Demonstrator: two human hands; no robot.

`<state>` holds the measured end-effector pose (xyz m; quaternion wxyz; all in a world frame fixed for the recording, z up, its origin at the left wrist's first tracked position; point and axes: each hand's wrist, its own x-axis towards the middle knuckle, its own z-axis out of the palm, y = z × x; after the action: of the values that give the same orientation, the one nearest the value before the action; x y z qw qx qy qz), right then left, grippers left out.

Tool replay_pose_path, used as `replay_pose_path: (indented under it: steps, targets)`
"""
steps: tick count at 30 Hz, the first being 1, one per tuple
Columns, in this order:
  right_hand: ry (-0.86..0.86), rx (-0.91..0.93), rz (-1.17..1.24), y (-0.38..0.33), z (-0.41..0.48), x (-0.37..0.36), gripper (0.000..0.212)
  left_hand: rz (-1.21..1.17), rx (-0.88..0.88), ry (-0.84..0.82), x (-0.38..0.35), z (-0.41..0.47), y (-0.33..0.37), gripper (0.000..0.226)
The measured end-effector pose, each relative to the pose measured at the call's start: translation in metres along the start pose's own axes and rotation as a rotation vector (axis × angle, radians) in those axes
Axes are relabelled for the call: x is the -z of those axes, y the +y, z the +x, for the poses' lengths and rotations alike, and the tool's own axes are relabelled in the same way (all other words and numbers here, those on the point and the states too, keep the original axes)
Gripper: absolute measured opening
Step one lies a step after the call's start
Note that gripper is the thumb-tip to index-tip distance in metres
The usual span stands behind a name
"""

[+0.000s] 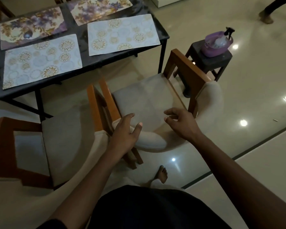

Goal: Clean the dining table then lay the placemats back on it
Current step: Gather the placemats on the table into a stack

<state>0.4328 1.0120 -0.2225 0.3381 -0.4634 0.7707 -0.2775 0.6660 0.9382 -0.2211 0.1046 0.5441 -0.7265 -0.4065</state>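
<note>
Dark shirt [147, 209] filling 6 o'clock, bare foot [162, 174] just beyond on the glossy floor, two bare arms stretched toward 12 over a cream-cushioned wooden chair [144, 96]. Left grip [125, 131] released, fingers spread, at or on the padded chair back by the 9 o'clock armrest; contact impossible to confirm. Right grip [180, 123] likewise released, fingers loosely curled round nothing, above the seat's near edge. Four placemats lying flat on the dark tabletop [82, 38] at 11 o'clock, well apart from both grips: first medallion placemat [41, 60] nearest, second medallion placemat [122, 35] beside it and close to the tabletop's 3 o'clock edge, first floral placemat [33, 27] and second floral placemat [99, 9] behind them. Second chair [28, 146] at 8 o'clock. Black stool [210, 61] at 1 o'clock, carrying a purple basin [211, 50] with a spray bottle [228, 33] inside. Judging by the lie of things, laying already done, chairs perhaps next. Placemats probably thin, light and only half stiff, with a sheen suggesting a slick slide on the tabletop; for any straightening, best nudged flat-fingered, or pinched at a corner or short edge, both short edges together to prevent sagging.
</note>
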Motion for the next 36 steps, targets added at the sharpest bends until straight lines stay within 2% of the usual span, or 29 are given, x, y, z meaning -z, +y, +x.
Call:
replay_pose_path:
  steps: [10,19,23,30,36]
  targets:
    - [0.103,-0.043,0.075,0.043,0.022,0.063,0.033,-0.027,-0.107,-0.085,-0.044,0.057,0.056,0.058]
    - [0.319,-0.137,0.219,0.101,0.045,0.149,0.028,-0.013,-0.193,-0.123,-0.097,0.107,0.145,0.054]
    - [0.303,-0.135,0.251,0.150,0.073,0.205,0.029,-0.008,-0.184,-0.103,-0.142,0.140,0.206,0.055]
    - [0.233,-0.175,0.262,0.253,0.111,0.346,0.030,-0.031,-0.179,-0.111,-0.255,0.191,0.361,0.055]
    - [0.280,-0.188,0.261,0.318,0.142,0.459,0.031,-0.031,-0.234,-0.137,-0.332,0.236,0.461,0.055]
